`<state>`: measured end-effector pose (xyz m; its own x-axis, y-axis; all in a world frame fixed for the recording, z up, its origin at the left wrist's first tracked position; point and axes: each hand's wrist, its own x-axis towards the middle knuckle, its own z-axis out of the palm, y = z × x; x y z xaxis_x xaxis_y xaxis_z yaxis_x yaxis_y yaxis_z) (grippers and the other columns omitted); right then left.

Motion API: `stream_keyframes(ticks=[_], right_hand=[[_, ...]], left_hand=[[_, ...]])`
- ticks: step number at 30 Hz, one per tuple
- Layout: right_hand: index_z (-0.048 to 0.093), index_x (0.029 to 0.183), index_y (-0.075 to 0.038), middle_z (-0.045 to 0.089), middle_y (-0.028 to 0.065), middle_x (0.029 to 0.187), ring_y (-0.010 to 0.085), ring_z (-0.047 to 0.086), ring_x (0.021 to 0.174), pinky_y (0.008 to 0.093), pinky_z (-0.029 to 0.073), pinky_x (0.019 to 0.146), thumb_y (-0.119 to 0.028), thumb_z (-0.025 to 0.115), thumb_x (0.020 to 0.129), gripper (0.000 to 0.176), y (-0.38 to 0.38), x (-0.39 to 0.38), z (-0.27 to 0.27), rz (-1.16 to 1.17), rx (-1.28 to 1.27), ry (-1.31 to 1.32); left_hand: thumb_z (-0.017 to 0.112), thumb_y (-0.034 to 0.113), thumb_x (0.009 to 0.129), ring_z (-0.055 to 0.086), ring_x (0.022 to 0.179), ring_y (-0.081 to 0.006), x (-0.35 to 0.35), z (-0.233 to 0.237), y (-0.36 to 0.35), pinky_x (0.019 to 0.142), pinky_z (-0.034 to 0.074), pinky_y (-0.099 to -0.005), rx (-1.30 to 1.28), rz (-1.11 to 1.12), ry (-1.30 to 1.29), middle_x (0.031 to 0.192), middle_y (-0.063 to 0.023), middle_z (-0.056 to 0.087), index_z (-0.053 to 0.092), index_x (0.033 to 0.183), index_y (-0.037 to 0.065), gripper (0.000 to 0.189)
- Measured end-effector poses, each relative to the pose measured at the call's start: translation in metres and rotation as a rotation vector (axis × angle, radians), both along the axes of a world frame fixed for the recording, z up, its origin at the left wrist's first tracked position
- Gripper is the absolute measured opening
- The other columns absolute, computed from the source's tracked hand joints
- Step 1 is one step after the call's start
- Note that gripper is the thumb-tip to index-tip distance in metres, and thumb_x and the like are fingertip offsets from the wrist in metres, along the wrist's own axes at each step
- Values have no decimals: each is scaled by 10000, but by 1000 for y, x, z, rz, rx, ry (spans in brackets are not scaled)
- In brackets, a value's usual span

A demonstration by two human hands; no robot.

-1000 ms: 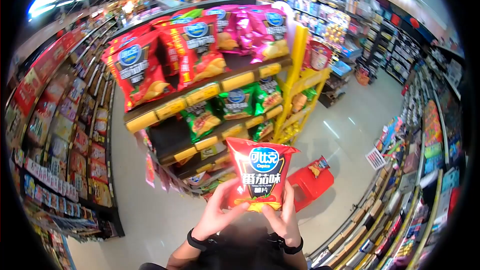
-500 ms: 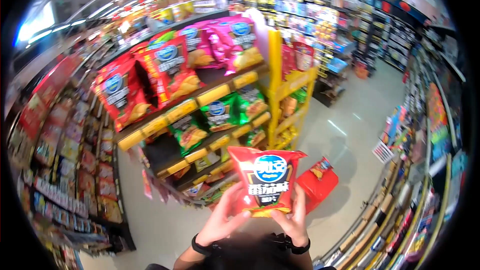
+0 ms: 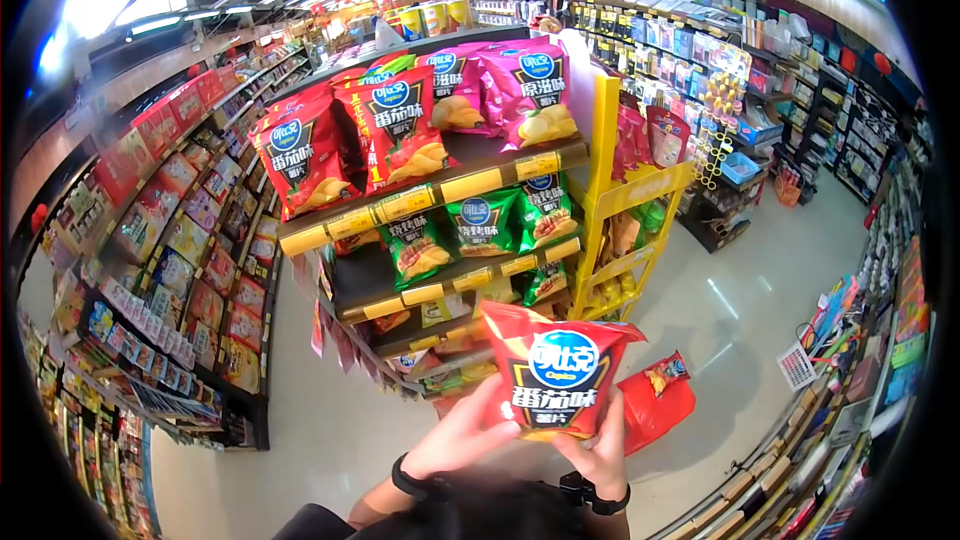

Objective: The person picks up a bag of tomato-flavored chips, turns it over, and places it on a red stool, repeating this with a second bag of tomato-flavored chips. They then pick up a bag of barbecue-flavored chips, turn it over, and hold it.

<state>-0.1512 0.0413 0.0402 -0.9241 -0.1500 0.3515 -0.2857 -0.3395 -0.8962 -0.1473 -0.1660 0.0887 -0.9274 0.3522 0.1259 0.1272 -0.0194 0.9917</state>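
A red bag of chips with a blue oval logo is held upright between both hands, its front facing me. My left hand grips its lower left edge, with a dark band on the wrist. On the lower right edge is my right hand, also with a dark wristband. Beyond the bag stands a shelf with red chip bags and pink ones on top, and green bags one level down.
A yellow rack adjoins the shelf's right end. Behind my right hand, low down, is a red container with a small red packet on it. Stocked shelves run along the left, more goods along the right.
The view has turned, so the shelf and the hands with the red bag appear further right. Both hands still hold the bag, which is now tilted slightly differently.
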Motion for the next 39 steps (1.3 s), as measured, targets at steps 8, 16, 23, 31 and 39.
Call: stream_keyframes(ticks=[8,16,23,31,39], right_hand=[[38,1493,-28,341,148,1425,238,413,1296,390,369,1063,-242,827,769,1092,72,47,-26,-219,-197,-51],[108,1477,10,385,149,1410,232,435,1279,385,355,1069,-196,792,789,992,117,77,-37,-451,-146,10],[218,1452,17,436,146,1376,229,470,1259,378,379,1053,-96,785,764,898,134,87,-42,-625,-113,-69],[241,1429,14,446,145,1355,222,459,1256,374,373,1056,-85,785,764,865,140,56,-27,-773,-32,-125],[229,1437,13,438,113,1341,182,461,1224,344,386,1038,-130,723,823,800,148,-10,-24,-791,109,-161]], left_hand=[[690,209,896,538,1182,-195,-10,1,81,997,435,-338,-116,-273,-51,1276,-147,554,327,1420,14,667],[757,178,805,545,1210,-235,-22,-4,153,1012,436,-366,-146,-529,96,1291,-171,553,304,1431,7,792],[759,129,789,422,1303,-212,-48,-17,187,1082,340,-367,-110,-712,-28,1409,-123,428,247,1466,2,858],[739,71,823,553,1137,-140,-104,-21,219,978,445,-314,38,-740,-76,1248,-76,578,382,1379,7,664],[696,79,865,559,1135,-150,-173,-26,226,972,453,-313,63,-753,-119,1256,-91,572,345,1412,0,655]])
